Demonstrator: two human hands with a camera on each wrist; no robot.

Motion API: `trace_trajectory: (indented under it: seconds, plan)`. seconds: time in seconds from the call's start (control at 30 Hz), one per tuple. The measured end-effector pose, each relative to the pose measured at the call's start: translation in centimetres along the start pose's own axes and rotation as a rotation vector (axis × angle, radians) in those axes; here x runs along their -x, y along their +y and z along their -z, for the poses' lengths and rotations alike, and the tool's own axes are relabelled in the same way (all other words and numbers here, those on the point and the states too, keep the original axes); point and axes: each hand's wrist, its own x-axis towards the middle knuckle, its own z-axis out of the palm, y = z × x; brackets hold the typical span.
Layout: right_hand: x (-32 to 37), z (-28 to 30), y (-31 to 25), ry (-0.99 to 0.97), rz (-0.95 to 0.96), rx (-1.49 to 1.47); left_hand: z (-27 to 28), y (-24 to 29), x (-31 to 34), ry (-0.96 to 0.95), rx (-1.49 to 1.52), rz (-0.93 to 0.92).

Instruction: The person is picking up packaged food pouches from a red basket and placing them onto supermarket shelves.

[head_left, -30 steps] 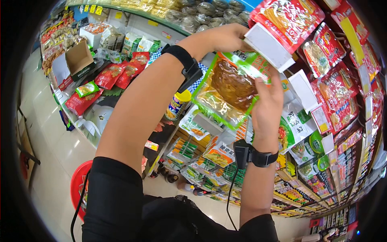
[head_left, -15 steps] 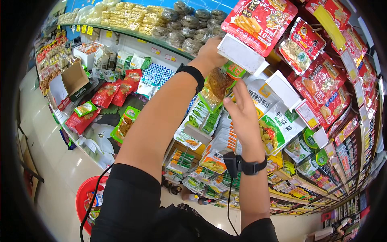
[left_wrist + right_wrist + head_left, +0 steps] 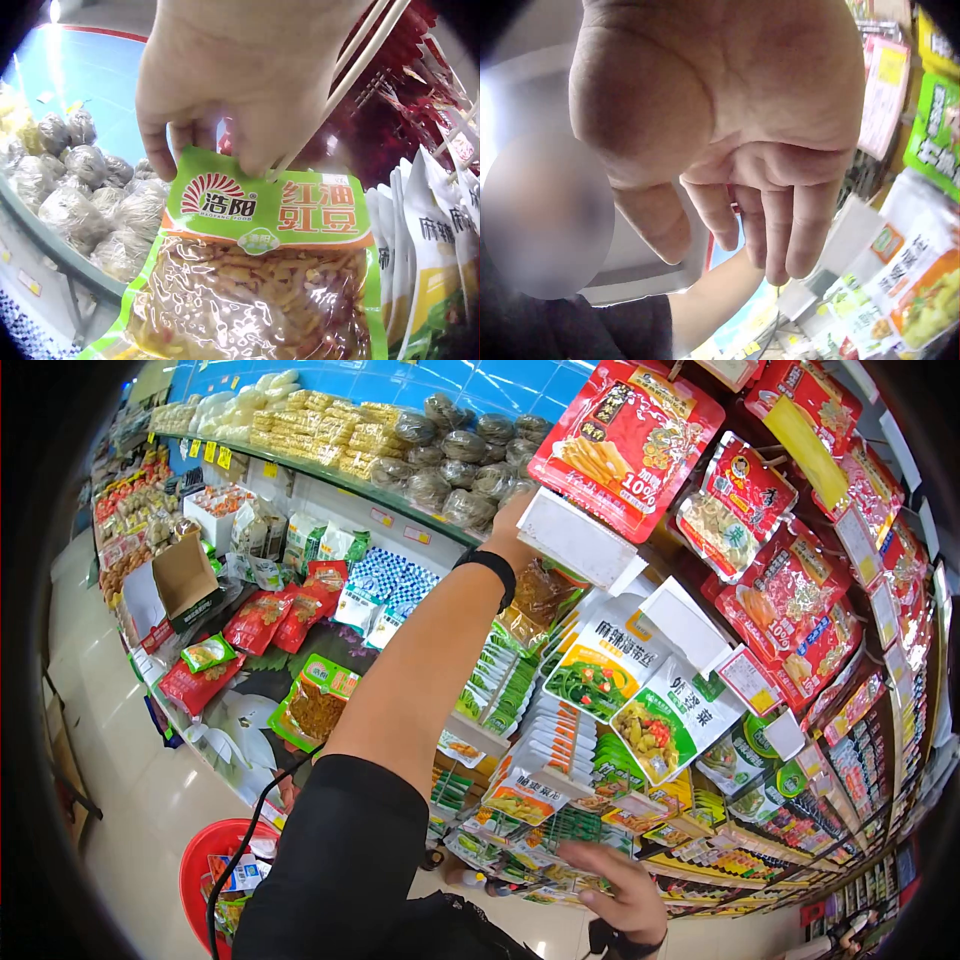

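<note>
1. Reaching up into the hanging rack, your left grip (image 3: 240,82) pinches the top edge of a green packet (image 3: 262,247), with thumb and fingers curled over its printed header.
2. Your packet hangs straight down from that grip, and its clear window shows brownish-red strips inside.
3. You have 2 white rods of a display hook (image 3: 367,52) running just beside the fingers. You cannot tell from these views whether the packet's header is on the hook.
4. In the head view, a white price tag (image 3: 575,540) hides most of that raised grip, and only the wrist with its black band shows.
5. Your right grip (image 3: 620,890) is low, well apart from the packet and near the bottom rows of small packs. It holds nothing, and its fingers are loosely bent.
6. Around you, red packets (image 3: 625,440) hang above the price tag and white-and-green packets (image 3: 605,655) hang just right of the green one. Grey bundles (image 3: 450,440) fill the shelf on the left, and a red basket (image 3: 200,865) sits on the floor.
</note>
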Motion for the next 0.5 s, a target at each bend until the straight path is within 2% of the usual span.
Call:
trace_trajectory:
  seconds: [0.03, 0.13, 0.23, 0.5]
  plan:
    - [1.5, -0.1, 0.6, 0.064, -0.069, -0.025, -0.3, -0.3, 0.0, 0.012, 0.015, 0.000]
    - [5.5, -2.0, 2.3, 0.372, -0.078, -0.159, -1.3, -0.9, -0.3, 0.058, 0.047, -0.015]
    - [8.1, -1.8, 3.7, 0.402, -0.178, -0.239, -1.9, -1.3, -0.6, 0.103, 0.095, -0.032]
    - [9.2, -2.0, 5.3, 0.423, -0.280, -0.070, -2.5, -2.6, -0.4, 0.158, 0.226, -0.076]
